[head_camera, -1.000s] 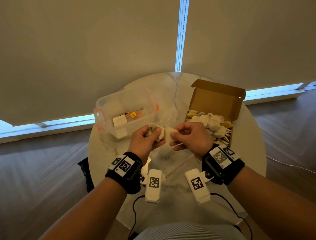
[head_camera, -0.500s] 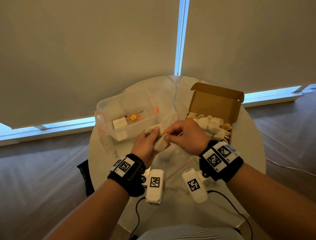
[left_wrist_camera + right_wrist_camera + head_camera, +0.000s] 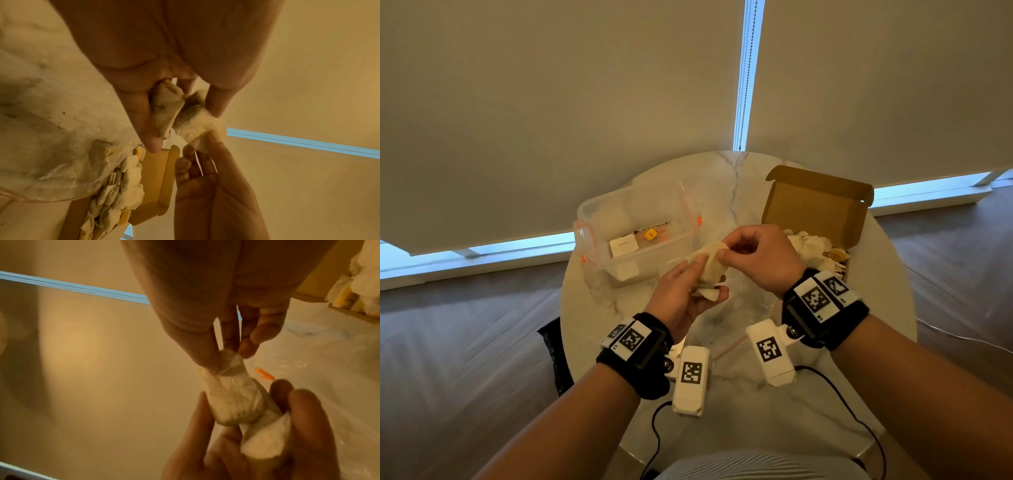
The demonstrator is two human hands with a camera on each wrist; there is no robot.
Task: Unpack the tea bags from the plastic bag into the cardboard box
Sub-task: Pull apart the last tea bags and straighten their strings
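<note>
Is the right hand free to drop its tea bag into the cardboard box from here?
Probably not yet: the right hand pinches a tea bag whose other end the left hand grips. The cardboard box stands open.

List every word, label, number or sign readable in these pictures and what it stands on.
No text can be read.
White card in the clear plastic tub: small print, too blurred.
Yellow tag in the tub: a mark, illegible.
Wrist bands: black-and-white square marker patterns; tiny characters beside them, unreadable.
</note>
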